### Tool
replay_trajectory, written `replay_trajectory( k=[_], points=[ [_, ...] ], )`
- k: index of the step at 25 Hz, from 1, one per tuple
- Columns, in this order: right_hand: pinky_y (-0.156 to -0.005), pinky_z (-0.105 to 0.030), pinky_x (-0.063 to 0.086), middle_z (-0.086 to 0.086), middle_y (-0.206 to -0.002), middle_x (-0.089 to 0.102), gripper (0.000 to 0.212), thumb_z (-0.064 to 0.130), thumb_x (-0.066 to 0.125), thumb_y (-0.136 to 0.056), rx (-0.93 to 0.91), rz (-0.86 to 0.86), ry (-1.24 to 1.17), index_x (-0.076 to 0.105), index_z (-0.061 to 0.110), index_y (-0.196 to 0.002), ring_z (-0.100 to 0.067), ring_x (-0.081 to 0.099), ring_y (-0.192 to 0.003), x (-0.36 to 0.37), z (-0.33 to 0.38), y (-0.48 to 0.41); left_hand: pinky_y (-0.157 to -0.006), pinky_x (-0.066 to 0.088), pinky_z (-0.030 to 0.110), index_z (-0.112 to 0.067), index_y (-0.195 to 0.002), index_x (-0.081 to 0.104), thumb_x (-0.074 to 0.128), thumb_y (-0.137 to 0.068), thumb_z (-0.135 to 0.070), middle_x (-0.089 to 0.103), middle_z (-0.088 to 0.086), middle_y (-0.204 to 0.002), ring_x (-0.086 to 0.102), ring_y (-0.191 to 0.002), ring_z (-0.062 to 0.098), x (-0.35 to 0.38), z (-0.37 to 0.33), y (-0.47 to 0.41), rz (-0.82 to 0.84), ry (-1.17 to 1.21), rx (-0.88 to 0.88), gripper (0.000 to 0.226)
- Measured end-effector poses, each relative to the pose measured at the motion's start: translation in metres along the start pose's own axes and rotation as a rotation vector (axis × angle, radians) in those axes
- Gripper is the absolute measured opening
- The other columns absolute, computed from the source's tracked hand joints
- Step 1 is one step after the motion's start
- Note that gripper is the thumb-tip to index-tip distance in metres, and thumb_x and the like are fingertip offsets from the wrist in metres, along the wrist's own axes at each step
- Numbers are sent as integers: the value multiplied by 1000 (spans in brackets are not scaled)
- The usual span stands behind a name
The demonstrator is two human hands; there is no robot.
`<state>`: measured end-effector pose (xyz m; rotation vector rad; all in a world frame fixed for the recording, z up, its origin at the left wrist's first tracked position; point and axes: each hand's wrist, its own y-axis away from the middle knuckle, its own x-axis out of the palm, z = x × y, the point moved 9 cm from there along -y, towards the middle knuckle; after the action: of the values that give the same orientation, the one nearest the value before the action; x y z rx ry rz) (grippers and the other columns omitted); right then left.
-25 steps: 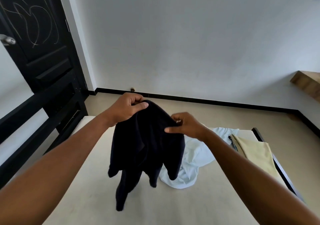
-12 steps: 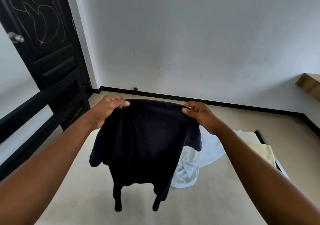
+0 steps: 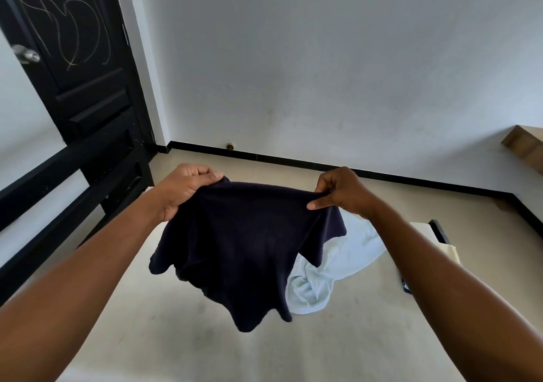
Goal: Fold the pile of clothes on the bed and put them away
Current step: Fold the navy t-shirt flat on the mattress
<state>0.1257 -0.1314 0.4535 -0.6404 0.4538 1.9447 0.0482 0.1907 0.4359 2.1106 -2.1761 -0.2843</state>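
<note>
A dark navy shirt (image 3: pixel 249 249) hangs spread in the air above the bed (image 3: pixel 176 337). My left hand (image 3: pixel 185 187) grips its top left edge, and my right hand (image 3: pixel 340 193) pinches the top right edge. The cloth is stretched between them, with its lower part dangling free. Behind it, a crumpled pale blue garment (image 3: pixel 329 276) lies on the bed, partly hidden by the navy shirt. A folded cream-yellow cloth (image 3: pixel 451 254) shows at the bed's right edge, mostly behind my right forearm.
A black bed rail (image 3: pixel 58 182) runs along the left, with a black door (image 3: pixel 73 58) behind it. The white wall and black skirting stand ahead. A wooden shelf (image 3: pixel 526 146) juts out at the right. A dark small object (image 3: pixel 407 287) lies by my right arm.
My hands have moved apart and spread the navy shirt wide, from a bunched hold to a stretched top edge. The shirt's lower part has swung up and towards me.
</note>
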Motion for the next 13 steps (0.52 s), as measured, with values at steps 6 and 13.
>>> replay_trajectory(
  k=[6,13],
  points=[
    [-55,-20,38,10,-59,52,55,20,101,-59,-97,-65,123,46,21,-60,-16,52,-57,35,-7,14,-90,59,26,-7,-104,78,66,-98,-19,78,7,-95,74,-89,16,-7,-23,8,-237,-57,335,18],
    [-58,-13,46,10,-70,61,37,16,94,-74,-119,-39,10,58,24,-81,0,55,-60,70,-11,19,-87,60,26,-1,-107,77,68,-97,-14,78,7,-94,74,-86,16,-8,-28,10,-273,-5,353,18]
  ],
)
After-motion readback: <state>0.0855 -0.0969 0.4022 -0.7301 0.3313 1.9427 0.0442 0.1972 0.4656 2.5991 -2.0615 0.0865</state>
